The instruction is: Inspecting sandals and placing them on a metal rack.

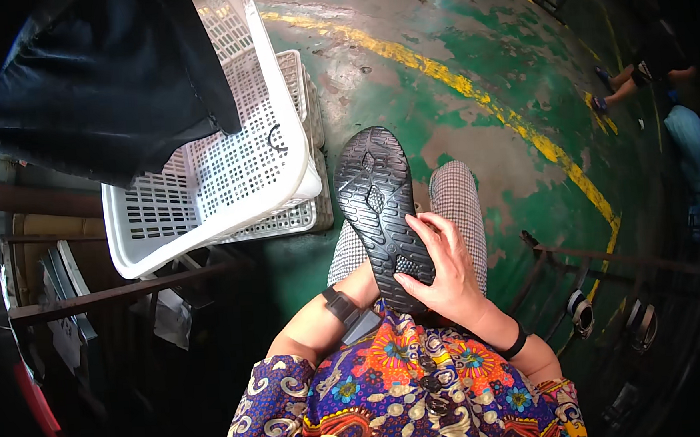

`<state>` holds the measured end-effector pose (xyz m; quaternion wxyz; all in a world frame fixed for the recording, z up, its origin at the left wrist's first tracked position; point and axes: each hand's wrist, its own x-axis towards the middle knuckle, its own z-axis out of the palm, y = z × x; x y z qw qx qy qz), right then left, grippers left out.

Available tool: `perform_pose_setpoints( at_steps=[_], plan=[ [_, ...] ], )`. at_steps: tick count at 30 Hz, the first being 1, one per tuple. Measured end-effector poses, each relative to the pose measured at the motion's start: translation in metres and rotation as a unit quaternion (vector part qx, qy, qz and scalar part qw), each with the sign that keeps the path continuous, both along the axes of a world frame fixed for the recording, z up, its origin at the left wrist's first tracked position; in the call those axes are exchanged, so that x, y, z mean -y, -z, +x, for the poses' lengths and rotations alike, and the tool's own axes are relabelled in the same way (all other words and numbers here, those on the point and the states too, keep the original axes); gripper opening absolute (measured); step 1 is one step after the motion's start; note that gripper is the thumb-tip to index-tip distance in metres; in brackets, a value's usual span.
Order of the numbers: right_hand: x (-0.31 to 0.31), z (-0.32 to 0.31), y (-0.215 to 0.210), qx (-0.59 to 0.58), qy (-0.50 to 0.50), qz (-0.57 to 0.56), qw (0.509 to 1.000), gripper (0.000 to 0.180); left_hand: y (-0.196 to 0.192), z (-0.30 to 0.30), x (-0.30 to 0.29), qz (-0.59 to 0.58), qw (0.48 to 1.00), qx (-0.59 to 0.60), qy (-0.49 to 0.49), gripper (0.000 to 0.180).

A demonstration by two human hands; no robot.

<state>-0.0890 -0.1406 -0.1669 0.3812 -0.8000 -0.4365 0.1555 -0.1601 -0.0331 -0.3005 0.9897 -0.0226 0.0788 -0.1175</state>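
A black rubber shoe sole (380,209) stands up in front of my lap, its grooved tread turned toward me. My right hand (448,272) grips its right edge, with the thumb and fingertips curved onto the tread. My left forearm (308,325), with a dark band at the wrist, passes behind the lower part of the sole. That hides my left hand and its fingers. My checked trouser legs (455,204) show on both sides of the sole.
Left of me a white perforated plastic basket (287,174) rests on stacked crates (317,132), with black sheet material (117,80) draped over it. A metal rack (122,292) stands below it. Another rack (625,258) holding sandals is at right. A person's legs (626,85) appear far right.
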Motion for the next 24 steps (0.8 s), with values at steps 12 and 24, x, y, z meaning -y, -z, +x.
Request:
perform_pose_setpoints(
  at_steps=[12, 24],
  plan=[
    [-0.002, -0.001, -0.004, 0.038, 0.003, 0.015, 0.999, 0.079, -0.03, -0.004, -0.004, 0.235, 0.971, -0.042, -0.003, 0.027],
    [0.002, 0.005, -0.006, 0.05, 0.019, 0.007, 0.999, 0.079, -0.029, 0.004, -0.006, 0.114, 0.991, 0.076, 0.003, 0.028]
  ],
)
